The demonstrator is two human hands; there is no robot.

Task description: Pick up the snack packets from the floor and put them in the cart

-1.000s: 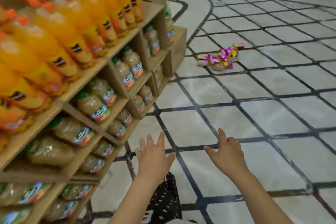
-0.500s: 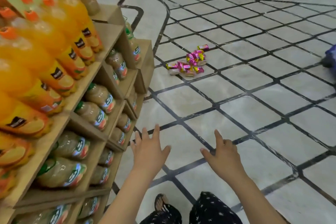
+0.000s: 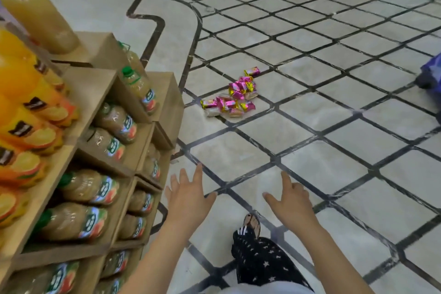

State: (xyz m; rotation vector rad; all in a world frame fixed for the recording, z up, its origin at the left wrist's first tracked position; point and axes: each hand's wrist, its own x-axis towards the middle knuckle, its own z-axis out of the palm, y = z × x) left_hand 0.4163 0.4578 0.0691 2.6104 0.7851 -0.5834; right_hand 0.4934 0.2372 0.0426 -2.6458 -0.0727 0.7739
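Where dark lines cross it in a slanted grid, pale tiled floor (image 3: 310,126) fills most of the head view. Wooden shelving (image 3: 167,112) runs down the left side in stepped tiers. Upper tier: orange drink bottles (image 3: 28,107), packed close and leaning. Lower cubbies: pale juice bottles (image 3: 114,124) with green caps and red-green labels, most lying tilted. One big pale bottle (image 3: 35,12) stands on the top corner box.

Far right edge: a blue-purple object (image 3: 432,74), cut off by the frame; cannot tell what it is.

Bottom centre: a dark trouser leg (image 3: 260,260) with small white stars, and a sandalled foot (image 3: 251,222) set on the tile in front of it.

Both bare forearms reach forward, palms down, above the floor. Left hand (image 3: 188,196): fingers spread and straight, nothing in it, close beside the shelf end. Right hand (image 3: 292,200): index finger and thumb extended, other fingers loosely bent, also holding nothing.

Snack packets (image 3: 232,96), pink and yellow foil, lie in a loose heap on the floor just past the shelf corner, well apart from both hands. One stray packet (image 3: 252,71) sits just beyond the heap, on a dark grid line.
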